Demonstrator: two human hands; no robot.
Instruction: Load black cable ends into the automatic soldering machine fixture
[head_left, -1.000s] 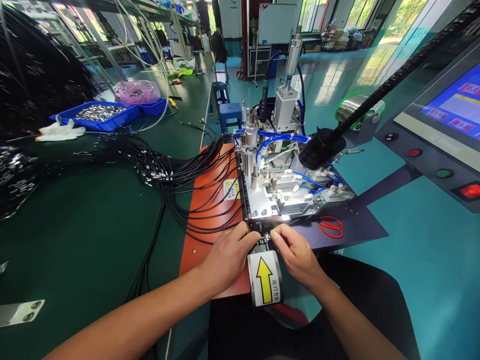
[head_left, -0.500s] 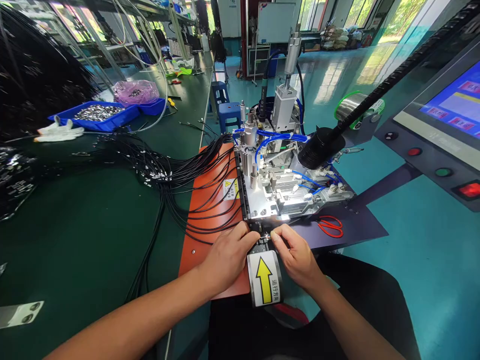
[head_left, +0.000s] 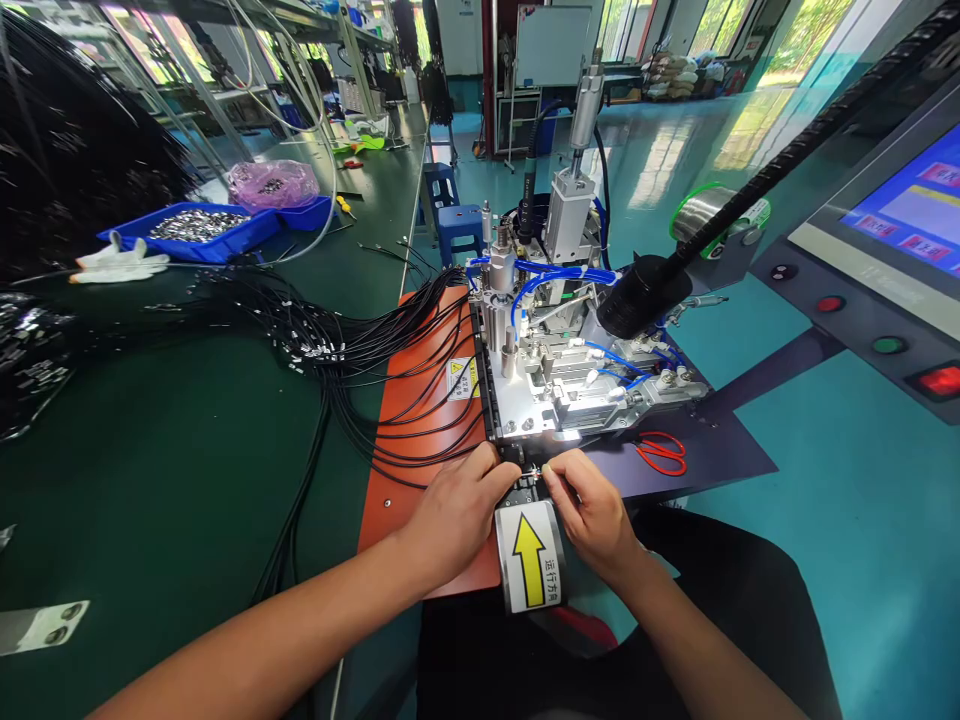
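At the front end of the machine's track, my left hand (head_left: 466, 510) is closed, thumb and finger pinching a cable whose thin pale end (head_left: 525, 474) sticks out to the right. My right hand (head_left: 589, 508) is closed in a pinch on a small shiny metal connector (head_left: 535, 473), which meets the cable end over the track. The fingertips hide most of both parts. Just below the hands is a rounded guard (head_left: 529, 556) with a yellow arrow label. Several black cables (head_left: 409, 435) run from the track over the orange board (head_left: 397, 520) to the left.
The metal machine (head_left: 570, 350) with blue air tubes stands just beyond my hands. Red-handled scissors (head_left: 661, 453) lie to the right. A control panel (head_left: 862, 300) juts in at right. On the green bench are a blue tray (head_left: 225, 245) of small metal parts and a white glove (head_left: 120, 260).
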